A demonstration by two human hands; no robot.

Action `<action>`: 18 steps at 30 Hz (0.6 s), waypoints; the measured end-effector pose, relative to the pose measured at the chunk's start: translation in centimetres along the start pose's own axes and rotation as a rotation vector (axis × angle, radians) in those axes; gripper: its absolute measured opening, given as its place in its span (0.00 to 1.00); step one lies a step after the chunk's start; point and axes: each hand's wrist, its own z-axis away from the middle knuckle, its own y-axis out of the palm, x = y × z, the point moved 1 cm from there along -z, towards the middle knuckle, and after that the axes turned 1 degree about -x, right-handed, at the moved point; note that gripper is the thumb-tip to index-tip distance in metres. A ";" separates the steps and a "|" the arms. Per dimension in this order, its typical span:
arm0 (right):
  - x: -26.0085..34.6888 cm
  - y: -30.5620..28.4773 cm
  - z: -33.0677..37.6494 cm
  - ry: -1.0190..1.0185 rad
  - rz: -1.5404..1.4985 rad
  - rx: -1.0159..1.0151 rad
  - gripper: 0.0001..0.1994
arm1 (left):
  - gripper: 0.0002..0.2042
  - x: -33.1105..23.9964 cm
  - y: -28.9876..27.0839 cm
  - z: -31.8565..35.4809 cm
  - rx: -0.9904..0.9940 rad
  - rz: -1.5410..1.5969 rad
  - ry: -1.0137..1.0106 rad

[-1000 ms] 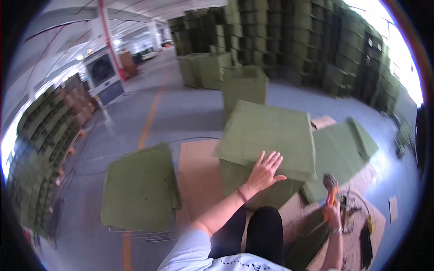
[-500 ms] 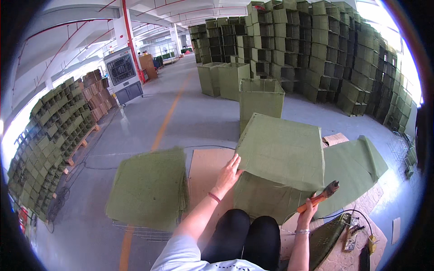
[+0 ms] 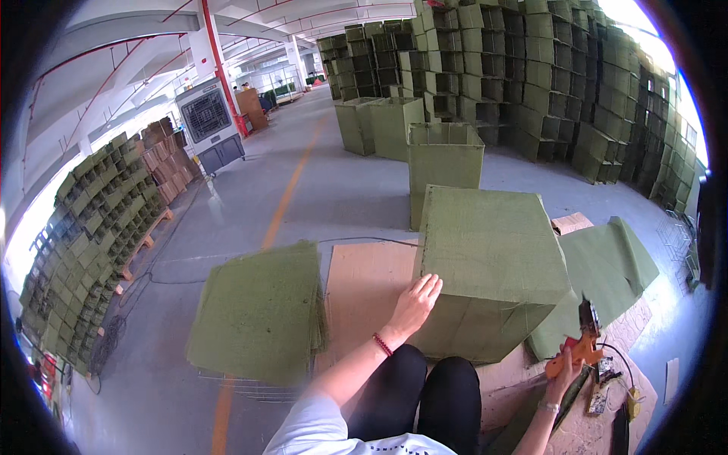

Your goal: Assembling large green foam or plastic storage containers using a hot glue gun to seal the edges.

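A green fabric-covered box [image 3: 493, 243] stands in front of my knees, its flat top face toward me. My left hand [image 3: 415, 305] rests at the box's near left edge, fingers stretched out along it. To the right of the box, my right hand [image 3: 563, 373] grips an orange glue gun [image 3: 584, 350] with a dark tip pointing up, apart from the box. A black cord [image 3: 623, 360] runs close beside the glue gun. Under the box's right side lies a loose green sheet [image 3: 607, 265].
Flat green panels [image 3: 258, 311] are piled on wire frames at my left. Cardboard [image 3: 364, 280] covers the floor under the box. Another green box [image 3: 446, 167] stands just beyond. Tall box stacks [image 3: 546, 76] line the right; a cooler [image 3: 206, 121] stands far left.
My right hand has moved right and away from the box with the glue gun, whose tip now points up. The box has turned slightly and shifted right; my left hand followed its edge.
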 end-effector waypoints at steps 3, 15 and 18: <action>0.7 -3.0 2.9 0.210 0.014 0.091 0.20 | 0.13 0.5 -0.1 0.0 -0.010 0.122 0.019; 1.0 -3.9 7.7 0.354 -0.141 0.165 0.20 | 0.05 2.0 -0.8 -3.2 0.099 0.329 -0.054; 1.1 -2.1 8.9 0.345 -0.120 0.139 0.23 | 0.05 2.8 -0.5 -3.8 0.137 0.364 -0.059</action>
